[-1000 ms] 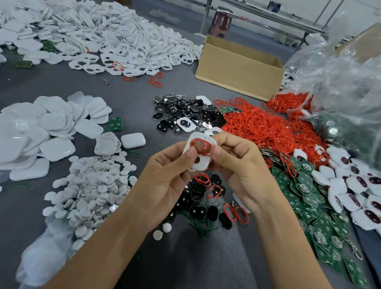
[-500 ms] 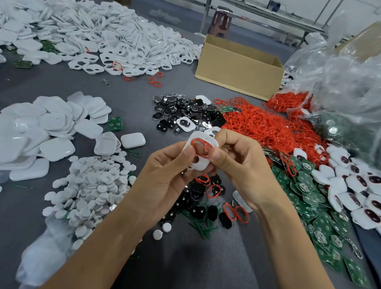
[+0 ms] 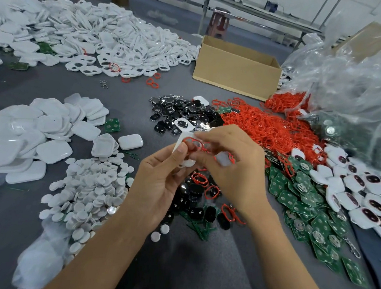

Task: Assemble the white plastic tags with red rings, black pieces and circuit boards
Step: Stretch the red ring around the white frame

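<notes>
Left hand (image 3: 159,182): grips flat white plastic tag (image 3: 186,162), thumb on its face | Right hand (image 3: 235,170): fingertips pinch thin red ring (image 3: 192,141) at tag's face, motion-blurred | Location: tag held above grey worktop (image 3: 54,85), over loose black oval pieces (image 3: 195,189)

Left hand (image 3: 159,182) grips white tag (image 3: 183,144) mid-frame; right hand (image 3: 235,167) pinches red ring (image 3: 192,141) on it, above grey surface (image 3: 187,268).

left hand (image 3: 157,182): bare, forearm bare to frame edge | right hand (image 3: 235,170): bare, forearm bare to frame edge | fingers (image 3: 177,153): slim, nails short and plain | right fingertips blurred
</notes>
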Action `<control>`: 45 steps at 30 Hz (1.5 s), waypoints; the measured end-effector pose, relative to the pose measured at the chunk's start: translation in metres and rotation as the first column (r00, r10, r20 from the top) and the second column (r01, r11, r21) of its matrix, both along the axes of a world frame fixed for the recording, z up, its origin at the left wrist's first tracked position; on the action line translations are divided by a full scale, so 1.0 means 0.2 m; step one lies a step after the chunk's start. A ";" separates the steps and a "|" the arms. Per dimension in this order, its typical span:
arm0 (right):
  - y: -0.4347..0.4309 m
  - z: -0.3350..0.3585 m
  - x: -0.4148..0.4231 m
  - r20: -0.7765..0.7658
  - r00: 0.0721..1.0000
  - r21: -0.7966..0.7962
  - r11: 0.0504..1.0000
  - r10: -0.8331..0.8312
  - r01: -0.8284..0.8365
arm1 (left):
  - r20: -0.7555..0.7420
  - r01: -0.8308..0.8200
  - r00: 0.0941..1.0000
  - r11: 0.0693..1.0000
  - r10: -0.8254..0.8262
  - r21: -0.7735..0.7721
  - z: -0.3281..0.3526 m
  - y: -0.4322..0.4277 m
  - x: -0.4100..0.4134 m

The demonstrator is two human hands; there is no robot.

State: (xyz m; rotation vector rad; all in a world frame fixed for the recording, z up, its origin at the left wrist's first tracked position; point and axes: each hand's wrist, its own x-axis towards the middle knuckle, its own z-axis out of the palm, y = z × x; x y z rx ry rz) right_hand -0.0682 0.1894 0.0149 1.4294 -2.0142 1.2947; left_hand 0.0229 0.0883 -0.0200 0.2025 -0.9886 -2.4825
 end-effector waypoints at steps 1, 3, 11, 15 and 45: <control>-0.01 -0.01 0.00 -0.055 0.998 -0.010 1.000 -0.025 0.025 | 0.024 -0.024 0.999 1.000 0.023 0.007 -0.01 0.00 0.00; -0.02 -0.04 0.01 -0.083 0.995 -0.014 0.998 -0.055 0.054 | 0.064 -0.071 0.995 0.997 0.070 0.009 -0.02 0.00 -0.01; -0.04 -0.07 0.02 0.038 0.994 0.049 0.994 -0.099 0.097 | 0.127 -0.105 0.987 0.994 0.101 0.026 -0.02 0.01 -0.02; -0.05 -0.09 0.04 0.019 0.991 0.062 0.990 -0.129 0.128 | 0.155 -0.144 0.978 0.989 0.137 0.040 -0.02 0.01 -0.02; -0.07 -0.08 0.05 0.245 0.965 -0.040 0.994 -0.093 0.105 | 0.135 -0.257 0.949 0.946 0.286 -0.200 -0.04 0.03 -0.02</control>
